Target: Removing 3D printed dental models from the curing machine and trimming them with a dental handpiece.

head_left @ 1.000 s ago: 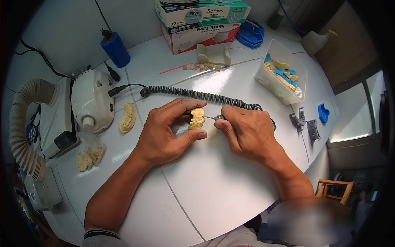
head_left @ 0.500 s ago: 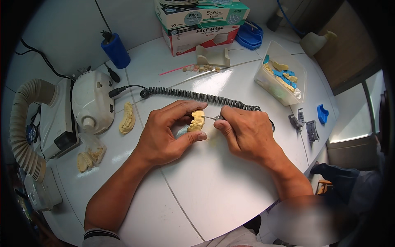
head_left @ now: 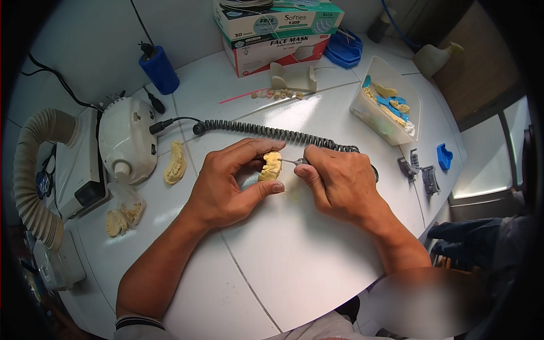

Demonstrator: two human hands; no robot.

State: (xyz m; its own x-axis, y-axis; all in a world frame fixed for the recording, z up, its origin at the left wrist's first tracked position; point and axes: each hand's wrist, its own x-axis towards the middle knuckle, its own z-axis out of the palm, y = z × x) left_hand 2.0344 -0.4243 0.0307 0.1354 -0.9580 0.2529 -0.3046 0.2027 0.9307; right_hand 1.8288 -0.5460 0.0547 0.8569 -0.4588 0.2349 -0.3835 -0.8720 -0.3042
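Note:
Between the thumb and fingers of my left hand (head_left: 229, 175) is a small yellow dental plaster model (head_left: 271, 165), its tooth shapes facing right. My right hand (head_left: 343, 181) grips a rotary handpiece (head_left: 302, 162), most of whose body is hidden inside the fist. Its thin metal bur (head_left: 288, 161) reaches left to the side of the model, and the tip appears to touch it. A black coiled cord (head_left: 272, 131) runs from the white motor control box (head_left: 129, 139) over to behind my right hand. Pale yellow dust lies on the table below the model.
At left stand a ribbed suction hose (head_left: 34, 164), another yellow dental model (head_left: 175, 164) and a small bag of plaster pieces (head_left: 127, 209). Mask boxes (head_left: 277, 54) stand at the back. A plastic tub (head_left: 391, 105) and grey articulator parts (head_left: 422, 173) lie right. A person's legs (head_left: 467, 238) show beyond the table.
The plaster model has turned slightly in my left hand, while both hands stay nearly in place. The person at the right edge has shifted their legs.

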